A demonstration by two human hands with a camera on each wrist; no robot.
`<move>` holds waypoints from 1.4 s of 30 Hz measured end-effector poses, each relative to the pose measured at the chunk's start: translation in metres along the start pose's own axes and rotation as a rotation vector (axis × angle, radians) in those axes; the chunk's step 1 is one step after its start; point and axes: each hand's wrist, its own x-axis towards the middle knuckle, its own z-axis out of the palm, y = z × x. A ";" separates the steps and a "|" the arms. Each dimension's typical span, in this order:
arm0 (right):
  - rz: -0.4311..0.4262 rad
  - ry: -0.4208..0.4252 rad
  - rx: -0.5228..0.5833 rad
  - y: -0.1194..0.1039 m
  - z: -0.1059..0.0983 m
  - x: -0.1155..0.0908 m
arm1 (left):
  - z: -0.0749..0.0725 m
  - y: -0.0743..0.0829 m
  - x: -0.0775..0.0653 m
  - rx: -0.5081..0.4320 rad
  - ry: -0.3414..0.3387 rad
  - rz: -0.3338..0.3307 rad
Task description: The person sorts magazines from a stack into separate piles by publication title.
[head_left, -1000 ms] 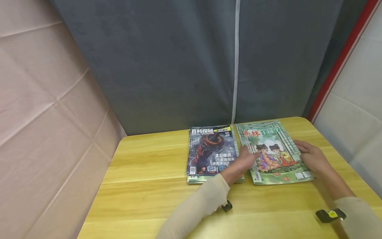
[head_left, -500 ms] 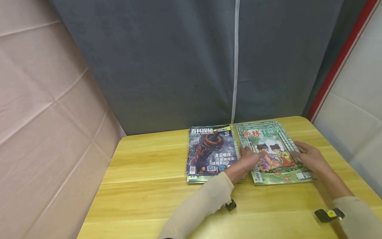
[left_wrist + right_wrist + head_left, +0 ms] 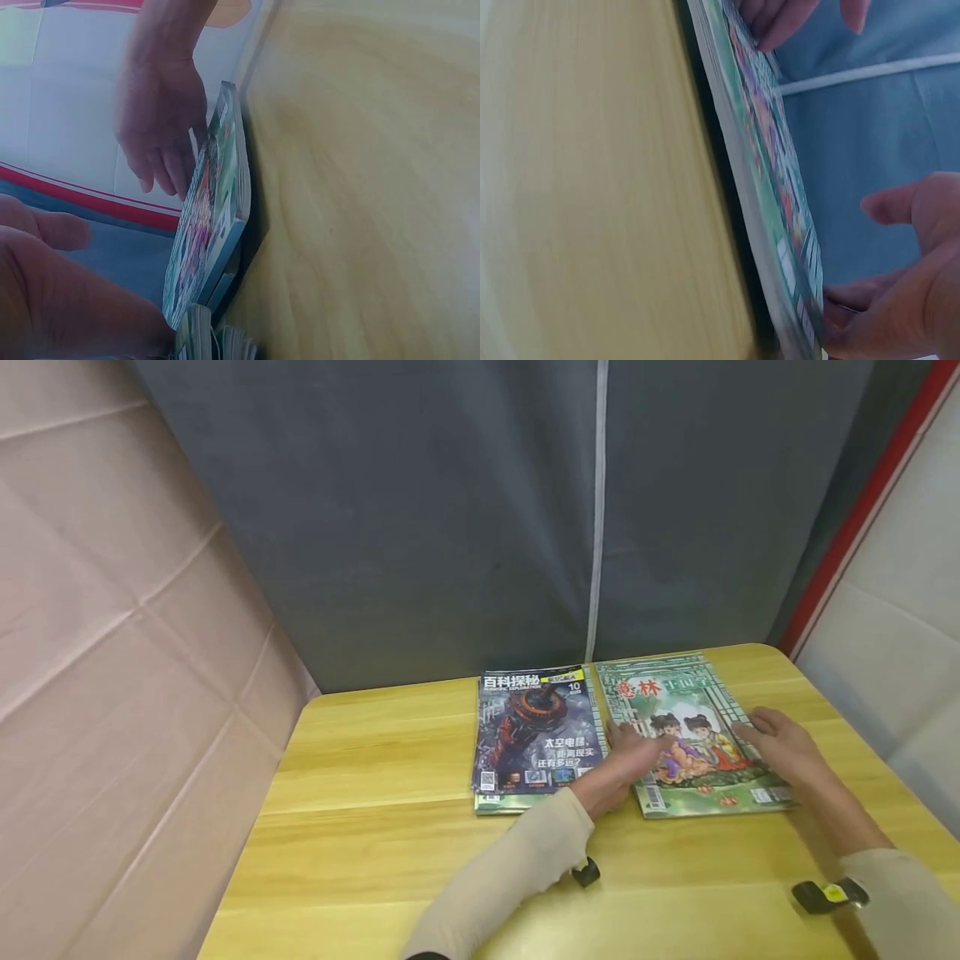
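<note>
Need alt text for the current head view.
A person's left hand and right hand flank a stack of green-covered magazines on a wood-grain table. A pile topped by a dark magazine lies to its left; a grey curtain hangs behind.

A yellow wood-grain bench (image 3: 360, 852) with rounded far corners carries a dark-blue-topped magazine stack (image 3: 528, 731) and, just right of it, a green illustrated magazine stack (image 3: 701, 756).

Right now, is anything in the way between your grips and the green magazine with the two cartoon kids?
Nothing I can see. The left grip is at the left edge of the green magazine, the right grip at its right edge. The dark magazine lies to its left, not in between.
</note>
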 end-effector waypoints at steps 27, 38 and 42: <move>-0.265 -0.060 0.131 -0.072 0.109 -0.017 | -0.147 -0.026 -0.007 0.038 0.033 0.247; -0.307 -0.142 0.213 -0.092 0.144 -0.013 | -0.225 -0.062 0.006 0.065 0.127 0.248; -0.295 -0.146 0.181 -0.098 0.155 -0.010 | -0.240 -0.074 0.000 0.133 0.098 0.181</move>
